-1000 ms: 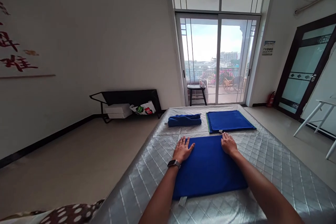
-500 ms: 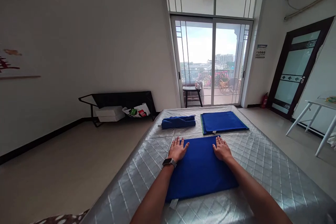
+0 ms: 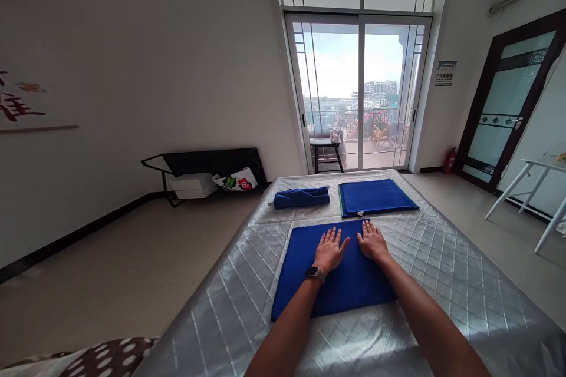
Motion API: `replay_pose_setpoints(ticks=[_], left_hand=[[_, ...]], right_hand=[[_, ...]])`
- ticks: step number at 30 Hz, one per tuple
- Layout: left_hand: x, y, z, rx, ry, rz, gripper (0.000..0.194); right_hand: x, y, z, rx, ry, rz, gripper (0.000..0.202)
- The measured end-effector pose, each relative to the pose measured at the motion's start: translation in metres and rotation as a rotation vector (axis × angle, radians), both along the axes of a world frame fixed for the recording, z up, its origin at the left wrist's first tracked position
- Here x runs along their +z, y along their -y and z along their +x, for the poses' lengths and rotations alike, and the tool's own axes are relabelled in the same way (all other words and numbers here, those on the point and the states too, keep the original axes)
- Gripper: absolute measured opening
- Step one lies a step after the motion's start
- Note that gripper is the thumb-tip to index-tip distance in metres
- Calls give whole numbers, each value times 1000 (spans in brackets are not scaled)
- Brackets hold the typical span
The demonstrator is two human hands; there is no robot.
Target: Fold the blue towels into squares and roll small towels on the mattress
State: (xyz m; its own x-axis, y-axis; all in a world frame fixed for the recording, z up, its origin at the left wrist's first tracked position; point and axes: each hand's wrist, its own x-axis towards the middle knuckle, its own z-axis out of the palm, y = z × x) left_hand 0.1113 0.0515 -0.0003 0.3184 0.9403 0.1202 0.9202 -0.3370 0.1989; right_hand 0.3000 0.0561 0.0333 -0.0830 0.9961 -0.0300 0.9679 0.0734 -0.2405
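A blue folded cloth [image 3: 296, 265] lies flat in front of me on the silver quilted mattress [image 3: 230, 288]. My left hand [image 3: 329, 252] rests palm down near the middle of its far half, fingers stretched out and a watch [image 3: 315, 273] on the wrist. Flat on the cloth's far right part is my right hand [image 3: 371, 241], its fingers extended too. Just beyond lies a second flat blue folded piece [image 3: 378, 195] with a green edge. Left of that piece is a rolled or bunched blue cloth [image 3: 301, 197].
Brown polka-dot fabric [image 3: 110, 359] shows at the lower left. By the left wall stands a black frame [image 3: 212, 165] with white boxes [image 3: 192, 185] and a printed bag [image 3: 236, 180]. A stool [image 3: 326, 150] is near the glass sliding door; a white table [image 3: 546, 165] stands right.
My left hand has moved right, from the cloth's left edge toward its middle. My right hand stays near the right edge. The view has shifted slightly.
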Motion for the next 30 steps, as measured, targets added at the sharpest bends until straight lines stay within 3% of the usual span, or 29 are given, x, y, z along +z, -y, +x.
replay_pose_setpoints(ticks=[4, 8, 11, 17, 20, 24, 26, 30], left_hand=[[-5, 29, -70, 289, -72, -41, 71], [-6, 52, -112, 401, -101, -56, 74], [-3, 59, -114, 400, -91, -47, 74], [-2, 61, -107, 391, -105, 14, 70], [1, 64, -111, 385, -136, 45, 71], [14, 71, -91, 372, -157, 160, 68], [21, 75, -61, 294, -141, 214, 65], [25, 83, 21, 43, -114, 188, 61]], right_hand=[[8, 4, -1, 1, 4, -21, 66], [18, 11, -3, 7, 11, 12, 65], [21, 25, -4, 9, 21, 47, 63], [1, 77, 8, 54, 47, 39, 64], [-1, 96, 15, 55, 40, 11, 65], [5, 104, 15, 49, 12, 20, 66], [7, 104, 13, 48, 6, 26, 66], [7, 103, 13, 53, 7, 40, 65]])
